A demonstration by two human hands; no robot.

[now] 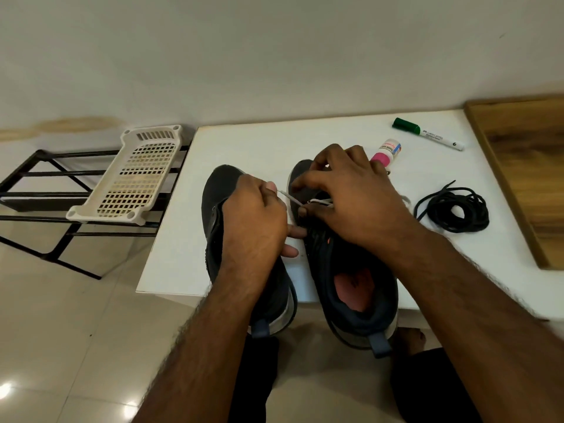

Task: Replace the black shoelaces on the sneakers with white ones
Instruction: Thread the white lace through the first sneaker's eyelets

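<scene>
Two dark sneakers stand side by side on the white table (335,132), heels toward me. My left hand (256,215) hovers over the left sneaker (219,190) and pinches the end of a white shoelace (290,198) that runs across to the right sneaker (357,300). My right hand (345,193) rests on the right sneaker's front and pinches the same lace at the eyelets. The eyelet area is mostly hidden under my fingers. A coiled bundle of black shoelaces (454,209) lies on the table to the right of the shoes.
A green-capped marker (427,134) and a small pink-and-white bottle (386,152) lie behind the shoes. A wooden board (525,166) borders the table's right side. To the left stands a black metal rack (45,193) with a white perforated tray (134,175) on it.
</scene>
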